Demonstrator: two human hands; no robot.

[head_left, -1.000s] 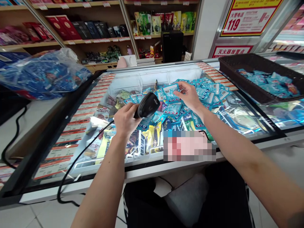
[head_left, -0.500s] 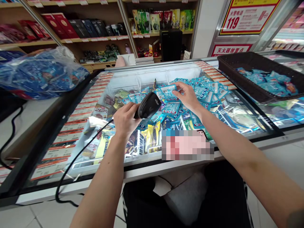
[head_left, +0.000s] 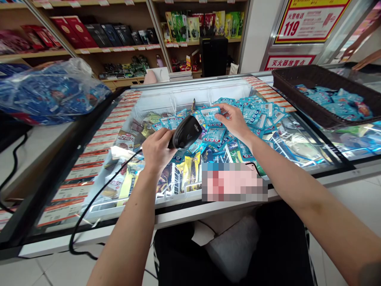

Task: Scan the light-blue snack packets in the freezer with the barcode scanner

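Observation:
My left hand is closed around the handle of a black barcode scanner, whose head points up and to the right. A black cable runs from it down to the left. Between thumb and fingers, my right hand pinches the right end of a small blue snack packet, just beyond the scanner head. Under both hands, many similar blue packets lie heaped on the glass top of a freezer. Wrapped ice creams show through the glass.
A dark woven basket with blue packets stands on the right. A clear plastic bag full of blue packs lies at the left. A blurred-out flat item rests on the front edge. Another person's hands show at the upper right.
Another person's arms and hands have come into view at the upper right, behind the basket. My own hands, the scanner and the held packet have hardly moved.

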